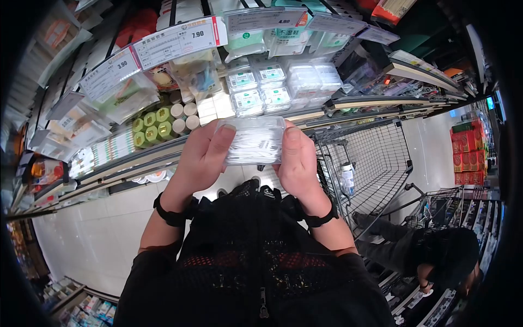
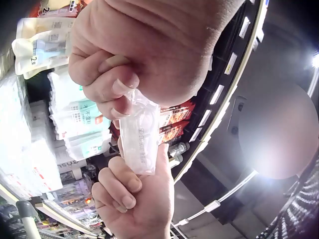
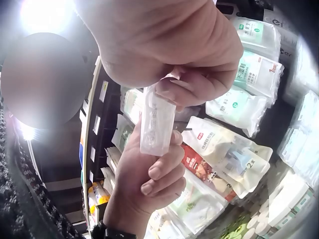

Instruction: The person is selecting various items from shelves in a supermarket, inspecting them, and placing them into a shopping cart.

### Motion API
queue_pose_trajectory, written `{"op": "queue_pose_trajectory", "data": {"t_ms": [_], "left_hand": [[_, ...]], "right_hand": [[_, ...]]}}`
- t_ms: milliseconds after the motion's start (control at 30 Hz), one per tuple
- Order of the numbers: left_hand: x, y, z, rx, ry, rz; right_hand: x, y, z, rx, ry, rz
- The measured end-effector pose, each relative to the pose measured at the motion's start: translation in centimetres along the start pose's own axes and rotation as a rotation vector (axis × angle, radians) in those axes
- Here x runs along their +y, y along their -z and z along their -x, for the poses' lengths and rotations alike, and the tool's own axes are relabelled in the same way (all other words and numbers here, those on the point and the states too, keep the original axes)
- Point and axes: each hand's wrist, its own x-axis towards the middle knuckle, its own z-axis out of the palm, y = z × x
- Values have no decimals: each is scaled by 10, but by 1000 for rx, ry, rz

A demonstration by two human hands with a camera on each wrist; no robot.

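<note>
Both hands hold a clear plastic box (image 1: 255,140) packed with thin white sticks, in front of the chest in the head view. My left hand (image 1: 202,158) grips its left end, thumb on the upper face. At the opposite end, my right hand (image 1: 297,163) grips it the same way. The left wrist view shows a narrow side of the box (image 2: 139,142) with small print, between the left hand (image 2: 144,50) above and the right hand (image 2: 137,199) below. Similar clear boxes with green labels (image 1: 261,87) are stacked on the shelf just beyond.
Price tags (image 1: 177,41) line the shelf's upper edge, with bagged goods behind. Green-topped containers (image 1: 152,126) stand left of the boxes. A wire shopping cart (image 1: 376,158) holding a bottle (image 1: 347,177) is at the right. Another person (image 1: 436,250) bends down at the lower right.
</note>
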Motion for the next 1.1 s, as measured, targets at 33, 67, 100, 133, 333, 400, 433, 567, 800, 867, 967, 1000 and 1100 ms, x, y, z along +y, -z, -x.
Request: {"op": "queue_pose_trajectory", "data": {"t_ms": [33,67,100,133,333,400,433,567,800,867,967,1000,1100], "left_hand": [[2,1,2,-1,-1,0],[6,1,4,16,0,2],[8,1,5,34,1,5],[8,6,6,31,0,5],[-5,29,9,-176,-148,42],[-11,34,5,-143,-409,-166],[-12,33,6,-144,-410,-166],[-14,31,11,-45,-431,-226],[-12,36,22,22,-523,-363],[-7,35,27,78,-538,-487],[-5,38,35,145,-590,-678],[-5,40,37,156,-627,-747],[-5,49,40,153,-694,-636]], "right_hand": [[-1,-1,1,1,1,0],[-3,-2,3,-14,-3,3],[-5,-2,4,-29,-8,5],[-6,-4,6,-26,-7,6],[2,-13,7,29,282,-111],[-9,-8,8,-96,375,107],[-17,-8,14,-167,274,134],[-25,-24,21,-194,314,225],[-28,-32,27,-196,332,216],[-36,-36,28,-146,282,319],[-31,-46,22,-36,465,431],[-31,-47,24,-36,466,433],[-26,-50,33,-60,443,437]]}}
